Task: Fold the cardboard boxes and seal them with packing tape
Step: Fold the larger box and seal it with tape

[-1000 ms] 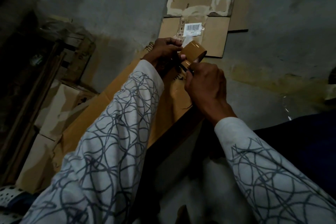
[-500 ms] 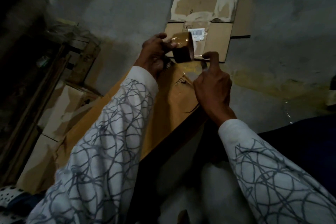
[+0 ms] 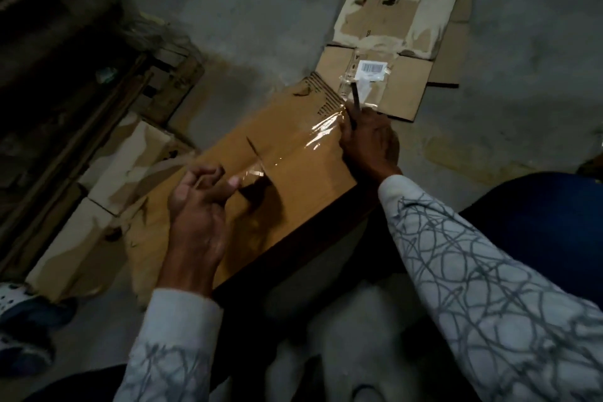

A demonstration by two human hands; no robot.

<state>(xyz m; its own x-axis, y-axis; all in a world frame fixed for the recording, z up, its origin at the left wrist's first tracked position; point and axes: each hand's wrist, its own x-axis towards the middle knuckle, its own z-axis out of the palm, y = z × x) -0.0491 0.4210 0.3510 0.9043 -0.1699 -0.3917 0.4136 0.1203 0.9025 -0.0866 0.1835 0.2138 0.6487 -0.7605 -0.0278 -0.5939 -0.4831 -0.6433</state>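
Observation:
A brown cardboard box [image 3: 306,186] lies in front of me with its top seam running away from me. A shiny strip of packing tape [image 3: 303,143] stretches along that seam. My left hand [image 3: 199,212] grips the blurred, dark tape roll [image 3: 257,183] at the near end of the strip. My right hand [image 3: 368,143] presses the tape's far end at the box's far edge. A thin dark tool [image 3: 355,98] sticks up from its fingers. Both arms wear white sleeves with grey scribble lines.
A flattened cardboard sheet [image 3: 408,88] with a barcode label [image 3: 372,68] lies on the grey concrete floor beyond the box. Pale cardboard boxes [image 3: 130,160] and dark wooden boards [image 3: 65,81] crowd the left. A spotted shoe [image 3: 13,300] sits at the lower left.
My left hand has pulled the tape roll back toward me, drawing a strip out along the box top. My right hand has settled on the box's far edge, holding the tape's end down.

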